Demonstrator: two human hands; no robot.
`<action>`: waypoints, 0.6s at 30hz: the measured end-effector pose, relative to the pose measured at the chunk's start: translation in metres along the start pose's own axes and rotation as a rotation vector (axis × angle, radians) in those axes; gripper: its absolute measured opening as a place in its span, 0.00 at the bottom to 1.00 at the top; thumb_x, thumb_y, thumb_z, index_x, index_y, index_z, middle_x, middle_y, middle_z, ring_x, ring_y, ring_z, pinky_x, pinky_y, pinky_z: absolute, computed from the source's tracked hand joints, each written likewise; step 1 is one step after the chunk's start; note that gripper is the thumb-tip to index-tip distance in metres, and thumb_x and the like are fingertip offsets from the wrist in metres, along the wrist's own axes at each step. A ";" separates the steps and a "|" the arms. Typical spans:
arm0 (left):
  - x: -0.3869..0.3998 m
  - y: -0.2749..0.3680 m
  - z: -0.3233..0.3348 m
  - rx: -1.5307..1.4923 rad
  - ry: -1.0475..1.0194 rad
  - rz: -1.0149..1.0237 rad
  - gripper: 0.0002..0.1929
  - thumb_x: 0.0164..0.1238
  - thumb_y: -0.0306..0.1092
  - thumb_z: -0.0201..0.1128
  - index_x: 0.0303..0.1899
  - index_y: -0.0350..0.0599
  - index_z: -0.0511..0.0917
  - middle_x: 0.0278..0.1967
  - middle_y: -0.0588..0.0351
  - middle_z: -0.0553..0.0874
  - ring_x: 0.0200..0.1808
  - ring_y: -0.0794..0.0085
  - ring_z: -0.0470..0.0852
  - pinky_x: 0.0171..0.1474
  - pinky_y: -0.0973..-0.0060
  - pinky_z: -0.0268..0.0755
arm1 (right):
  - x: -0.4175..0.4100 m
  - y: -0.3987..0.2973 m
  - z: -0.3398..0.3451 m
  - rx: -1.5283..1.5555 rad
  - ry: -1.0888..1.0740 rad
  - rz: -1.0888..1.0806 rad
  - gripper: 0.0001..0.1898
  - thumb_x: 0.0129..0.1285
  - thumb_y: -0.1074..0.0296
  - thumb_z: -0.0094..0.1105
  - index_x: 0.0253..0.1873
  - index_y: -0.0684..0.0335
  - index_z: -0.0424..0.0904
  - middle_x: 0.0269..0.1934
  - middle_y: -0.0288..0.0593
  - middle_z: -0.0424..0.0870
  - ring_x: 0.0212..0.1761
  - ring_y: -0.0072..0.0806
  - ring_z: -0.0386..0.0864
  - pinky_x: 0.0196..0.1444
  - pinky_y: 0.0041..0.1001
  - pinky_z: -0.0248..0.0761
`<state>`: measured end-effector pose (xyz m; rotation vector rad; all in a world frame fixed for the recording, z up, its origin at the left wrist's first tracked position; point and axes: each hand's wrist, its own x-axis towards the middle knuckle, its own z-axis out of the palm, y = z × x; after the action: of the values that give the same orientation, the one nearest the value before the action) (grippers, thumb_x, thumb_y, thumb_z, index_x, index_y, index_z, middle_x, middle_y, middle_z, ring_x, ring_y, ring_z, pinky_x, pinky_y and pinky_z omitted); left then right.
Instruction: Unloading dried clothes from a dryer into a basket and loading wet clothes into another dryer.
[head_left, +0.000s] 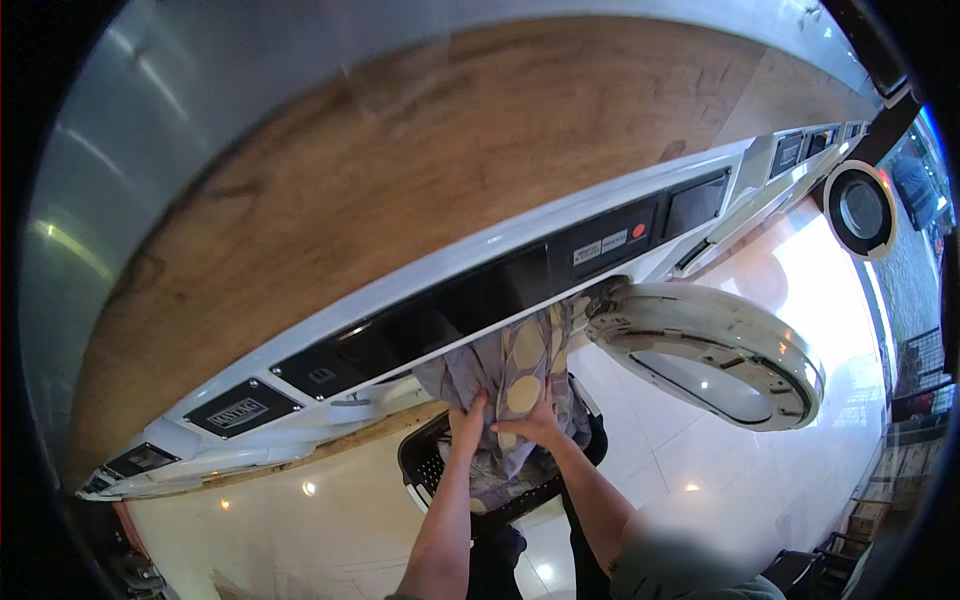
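A grey-purple cloth with pale yellow ovals (523, 352) runs from the front of a Maytag front-loading machine down into a black plastic laundry basket (411, 454). My left hand (468, 421) grips the cloth's left side. On its right side, my right hand (537, 424) holds a fold, with the thumb towards the left hand. More of the same fabric (501, 487) lies bunched in the basket, which sits below the machine's opening. The round door (712, 352) of the machine stands swung out to the right. The control panel hides the opening itself.
A wooden counter (465, 150) runs along the top of the machines, with a metal surface (127, 142) behind it. Another round door (860, 210) juts out farther right. Glossy pale floor tiles (322, 525) spread around the basket. Dark chair-like furniture (817, 562) is at lower right.
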<state>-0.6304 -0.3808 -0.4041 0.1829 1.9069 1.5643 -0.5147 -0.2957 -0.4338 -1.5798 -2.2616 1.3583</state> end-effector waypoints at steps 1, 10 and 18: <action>-0.010 0.011 -0.004 0.097 0.008 0.084 0.24 0.58 0.40 0.61 0.51 0.31 0.71 0.50 0.43 0.77 0.53 0.60 0.74 0.56 0.71 0.61 | -0.008 -0.008 0.000 -0.001 0.010 -0.070 0.61 0.26 0.48 0.77 0.65 0.71 0.48 0.64 0.59 0.51 0.67 0.46 0.50 0.66 0.34 0.48; 0.023 0.166 -0.027 0.174 0.250 0.365 0.29 0.57 0.44 0.61 0.54 0.29 0.68 0.56 0.39 0.70 0.58 0.61 0.68 0.60 0.72 0.58 | 0.061 -0.188 -0.065 0.397 0.156 -0.672 0.27 0.48 0.64 0.65 0.54 0.66 0.69 0.52 0.51 0.73 0.54 0.41 0.71 0.57 0.33 0.62; -0.005 -0.014 -0.039 0.590 0.392 0.250 0.57 0.36 0.60 0.71 0.65 0.36 0.50 0.66 0.39 0.54 0.67 0.49 0.52 0.68 0.56 0.31 | 0.128 -0.132 -0.033 0.157 0.289 -0.694 0.26 0.57 0.59 0.57 0.57 0.68 0.67 0.55 0.50 0.70 0.57 0.40 0.67 0.60 0.32 0.58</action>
<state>-0.6447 -0.4191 -0.4120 0.4031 2.7154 1.2005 -0.6542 -0.1855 -0.3755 -0.7528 -2.1438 1.0028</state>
